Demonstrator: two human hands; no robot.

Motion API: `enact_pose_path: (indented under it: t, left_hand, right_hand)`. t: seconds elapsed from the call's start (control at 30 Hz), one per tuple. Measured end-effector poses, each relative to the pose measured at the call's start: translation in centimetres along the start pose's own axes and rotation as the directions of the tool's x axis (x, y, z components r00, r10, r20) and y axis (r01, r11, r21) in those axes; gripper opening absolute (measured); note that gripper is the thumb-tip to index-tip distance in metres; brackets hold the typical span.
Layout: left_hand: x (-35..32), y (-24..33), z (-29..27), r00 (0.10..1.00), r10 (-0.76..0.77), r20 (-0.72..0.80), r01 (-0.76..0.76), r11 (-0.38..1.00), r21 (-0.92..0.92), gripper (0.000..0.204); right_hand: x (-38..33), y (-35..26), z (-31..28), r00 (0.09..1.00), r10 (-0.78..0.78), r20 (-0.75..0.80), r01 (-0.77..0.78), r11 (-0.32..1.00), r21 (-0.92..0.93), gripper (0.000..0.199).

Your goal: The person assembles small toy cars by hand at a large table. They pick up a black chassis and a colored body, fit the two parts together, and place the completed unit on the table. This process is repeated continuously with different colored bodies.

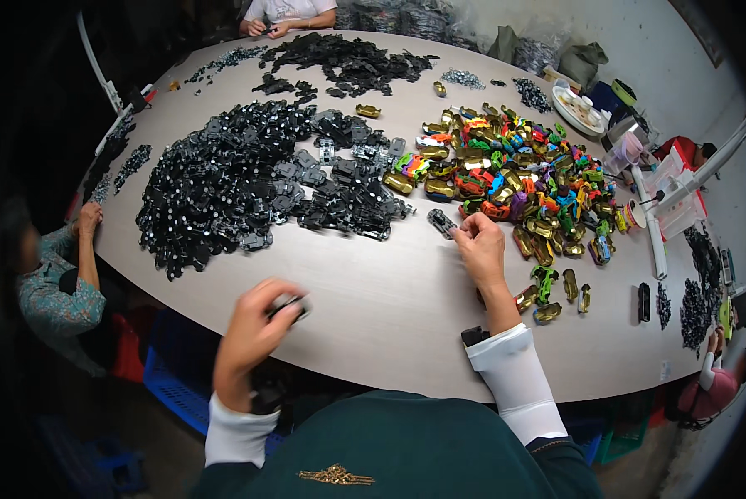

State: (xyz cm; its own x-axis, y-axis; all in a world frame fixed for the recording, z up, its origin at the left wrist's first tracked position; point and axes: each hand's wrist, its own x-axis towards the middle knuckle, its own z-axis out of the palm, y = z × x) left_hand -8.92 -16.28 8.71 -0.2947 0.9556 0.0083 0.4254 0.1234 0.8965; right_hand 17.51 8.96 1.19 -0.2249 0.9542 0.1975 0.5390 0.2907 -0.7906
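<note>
Left hand (252, 328): fingers curled around a small black part (290, 306) with a pale patch, held at the near edge of the bench (373, 308). Blurred, so the exact grip is unclear.

Right hand (479, 245): reached out over the bench, fingertips pinched on a dark toy-car chassis (441, 223), which sits just left of the hand, at or just above the surface. Can't tell if it's lifted.

Both forearms in white sleeve covers.

Right of the right hand: big pile of coloured toy-car shells (514, 175), gold, green, red, blue mixed. A few loose shells (556, 291) lie nearer, right of the wrist.

Left of the chassis: large heap of black and grey chassis parts (240, 179), spread across the left half of the bench. Another black pile (348, 62) at the far side.

Far right: white plate (576, 112), white lamp arm (705, 170).

Other people: one seated at left, hand (88, 218) on the bench edge; another's hands (265, 29) at the far edge; a third at near right.
</note>
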Motion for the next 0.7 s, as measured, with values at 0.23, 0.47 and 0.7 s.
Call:
enact_pose_path:
  t: [0.23, 0.47, 0.7]
  left_hand:
    - [-15.6, -11.3, -9.1, 0.894, -0.393, -0.217, 0.427, 0.596, 0.680, 0.030]
    - [-4.9, -3.5, -4.9, 0.951, -0.290, 0.103, 0.275, 0.951, 0.139, 0.027]
    - [5.9, 0.2, 8.1, 0.969, -0.019, 0.245, 0.186, 0.707, -0.682, 0.046]
  right_hand:
    - [-0.5, -1.0, 0.9, 0.994, -0.106, 0.013, 0.100, 0.880, -0.465, 0.031]
    - [-1.0, -1.9, 1.3, 0.985, -0.172, 0.021, 0.173, 0.983, -0.059, 0.026]
    - [-6.5, -8.6, 0.6, 0.851, -0.403, 0.337, 0.335, 0.910, 0.242, 0.032]
